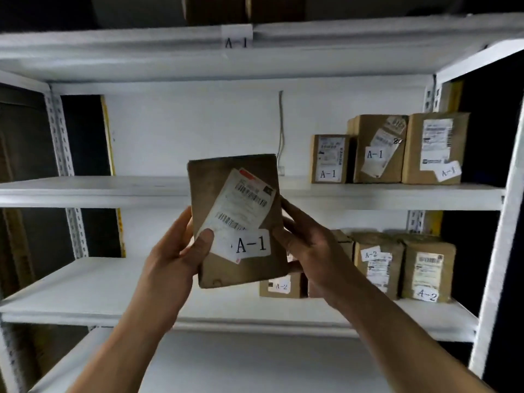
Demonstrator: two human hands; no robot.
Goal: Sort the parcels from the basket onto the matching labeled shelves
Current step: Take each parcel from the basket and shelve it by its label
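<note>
Parcel (241,222) marked A-1, upright, gripped by left hand (181,251) and right hand (306,245); A-1 shelf (113,191) lies behind, level with its top.

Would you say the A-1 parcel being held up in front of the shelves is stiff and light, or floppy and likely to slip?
The A-1 parcel looks fairly stiff: it stands flat and upright between the left hand and right hand. It is probably light, since only fingertips pinch its edges. Its brown paper surface seems matte, so slipping looks unlikely.

White shelving unit (513,194): upper shelf (141,191) carries three A-1 cartons (380,150) at its right end; lower shelf (85,290) carries A-2 cartons (425,270) directly below.
</note>
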